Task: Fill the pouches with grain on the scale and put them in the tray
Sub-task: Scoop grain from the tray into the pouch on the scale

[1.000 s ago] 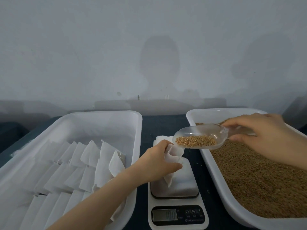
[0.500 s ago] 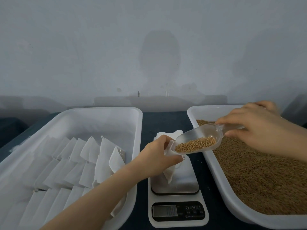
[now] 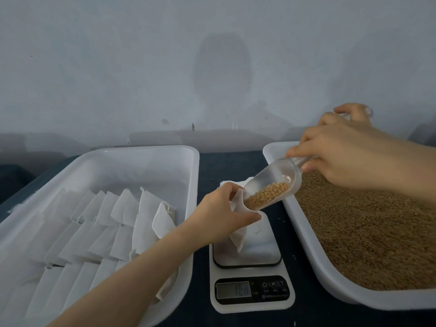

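Note:
My left hand [image 3: 220, 214] pinches the mouth of a white cloth pouch [image 3: 238, 237] whose lower end rests on the plate of the white kitchen scale [image 3: 250, 274]. My right hand [image 3: 342, 152] grips the handle of a clear plastic scoop [image 3: 276, 185], tilted steeply down to the left. The scoop's lip sits at the pouch mouth, and brown grain [image 3: 266, 195] is piled at its lower end. The scale's display is lit; its digits are blurred.
A white tray [image 3: 151, 156] on the left holds rows of several flat white pouches [image 3: 99, 227]. A white tray [image 3: 304, 232] on the right is full of brown grain [image 3: 377, 237]. Both stand on a dark blue table surface against a grey wall.
My right hand has risen and tipped the scoop from level to steeply downward, its lip now at the pouch mouth. The grain has slid to the scoop's lower end.

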`<state>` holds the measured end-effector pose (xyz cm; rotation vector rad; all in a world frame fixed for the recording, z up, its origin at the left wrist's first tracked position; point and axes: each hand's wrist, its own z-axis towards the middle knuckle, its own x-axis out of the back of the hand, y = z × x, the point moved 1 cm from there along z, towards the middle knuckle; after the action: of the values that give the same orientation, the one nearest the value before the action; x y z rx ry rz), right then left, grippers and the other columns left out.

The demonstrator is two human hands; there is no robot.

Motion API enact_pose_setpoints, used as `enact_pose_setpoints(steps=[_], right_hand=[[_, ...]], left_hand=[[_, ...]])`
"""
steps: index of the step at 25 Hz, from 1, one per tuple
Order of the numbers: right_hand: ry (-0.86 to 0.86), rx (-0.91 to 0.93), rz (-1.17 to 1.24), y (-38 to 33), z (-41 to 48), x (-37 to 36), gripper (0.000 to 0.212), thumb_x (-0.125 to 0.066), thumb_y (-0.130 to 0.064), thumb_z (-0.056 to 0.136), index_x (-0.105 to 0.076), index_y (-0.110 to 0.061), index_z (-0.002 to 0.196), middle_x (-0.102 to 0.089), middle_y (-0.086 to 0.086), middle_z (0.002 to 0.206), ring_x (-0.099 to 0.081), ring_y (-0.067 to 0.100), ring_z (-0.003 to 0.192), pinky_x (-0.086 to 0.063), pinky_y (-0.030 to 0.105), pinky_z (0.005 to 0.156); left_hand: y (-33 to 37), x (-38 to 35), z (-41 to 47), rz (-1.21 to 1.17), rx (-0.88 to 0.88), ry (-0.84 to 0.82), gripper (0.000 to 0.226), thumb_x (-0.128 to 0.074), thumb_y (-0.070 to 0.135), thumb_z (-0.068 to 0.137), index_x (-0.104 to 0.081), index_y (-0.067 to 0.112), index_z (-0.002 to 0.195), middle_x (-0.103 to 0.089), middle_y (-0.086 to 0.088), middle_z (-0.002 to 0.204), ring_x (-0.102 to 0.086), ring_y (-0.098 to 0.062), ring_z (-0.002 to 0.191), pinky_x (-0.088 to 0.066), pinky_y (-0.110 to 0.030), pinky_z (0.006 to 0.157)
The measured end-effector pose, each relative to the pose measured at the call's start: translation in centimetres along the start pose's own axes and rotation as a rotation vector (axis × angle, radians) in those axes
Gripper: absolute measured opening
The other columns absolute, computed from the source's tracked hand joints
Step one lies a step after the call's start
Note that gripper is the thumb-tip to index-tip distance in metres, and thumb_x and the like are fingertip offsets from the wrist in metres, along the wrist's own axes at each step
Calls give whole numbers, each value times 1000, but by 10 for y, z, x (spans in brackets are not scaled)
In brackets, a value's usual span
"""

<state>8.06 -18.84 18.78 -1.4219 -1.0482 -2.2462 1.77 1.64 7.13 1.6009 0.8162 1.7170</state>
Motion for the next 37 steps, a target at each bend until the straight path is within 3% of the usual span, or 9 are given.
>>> enact_pose_setpoints(steps=[9, 14, 16, 19, 21, 25, 29, 32, 37], right_hand=[[130, 96, -249, -24, 0, 19, 23, -55, -28, 88, -64, -39, 106, -61, -10, 95, -47, 22, 100, -4, 46, 95], [157, 107, -292, -30, -6, 19, 28, -67, -14, 75, -69, -33, 95, -62, -8, 84, -50, 23, 91, -8, 47, 98], [176, 115, -258, -25, -9, 14, 25, -73, -12, 69, -72, -28, 89, -63, -5, 78, -52, 25, 87, -11, 47, 98], [158, 72, -149, -17, -14, 6, 24, -76, -14, 71, -73, -27, 91, -66, -3, 81, -54, 27, 89, -12, 46, 98], [161, 58, -67, -14, -18, -2, 24, -77, -16, 73, -73, -27, 95, -68, -3, 84, -55, 28, 90, -13, 46, 97], [211, 26, 87, -5, -30, -18, 28, -77, -18, 73, -73, -27, 99, -71, -4, 88, -57, 29, 87, -19, 45, 95], [234, -266, 206, 23, -44, -43, 29, -63, -34, 83, -67, -30, 111, -70, -3, 102, -59, 27, 92, -29, 42, 92], [62, -522, 400, 44, -53, -76, 26, -56, -34, 88, -64, -24, 110, -67, 1, 101, -60, 22, 80, -48, 38, 76], [-272, -703, 575, 49, -69, -126, 17, -60, -29, 90, -62, -12, 93, -63, 1, 76, -59, 14, 65, -41, 26, 52]], left_hand=[[0, 0, 1, 48, 19, 17, 63, -74, 53, 70, -47, 30, 122, -57, 15, 112, -59, -7, 98, -54, -28, 85], [0, 1, 1, 37, 30, -53, 63, -75, 49, 72, -43, 30, 122, -56, 13, 114, -58, -8, 102, -52, -28, 88], [-3, 4, 3, 37, 39, -160, 58, -74, 41, 78, -42, 28, 125, -57, 11, 117, -57, -8, 106, -50, -27, 92], [-7, 8, 7, 40, 53, -212, 42, -56, 7, 90, -47, 23, 128, -60, 7, 121, -57, -14, 113, -47, -31, 99], [-8, 8, 7, 33, 46, -135, 36, -45, 1, 93, -51, 27, 117, -64, 9, 112, -59, -13, 107, -49, -20, 89], [-5, 3, 5, 195, 4, 7, 4, -53, 27, 95, -55, 29, 93, -62, 15, 91, -58, -3, 83, -36, -3, 61], [-5, 1, 2, 285, -48, 8, 21, -55, 31, 91, -45, 32, 73, -56, 14, 78, -52, -4, 68, -35, -8, 49], [-2, 2, 0, 258, -75, 54, 20, -56, 27, 88, -45, 29, 71, -57, 13, 70, -50, -6, 61, -37, -3, 52], [1, 3, -2, 155, -77, 153, 22, -59, 25, 87, -45, 29, 69, -57, 16, 59, -53, -2, 53, -37, -5, 48]])
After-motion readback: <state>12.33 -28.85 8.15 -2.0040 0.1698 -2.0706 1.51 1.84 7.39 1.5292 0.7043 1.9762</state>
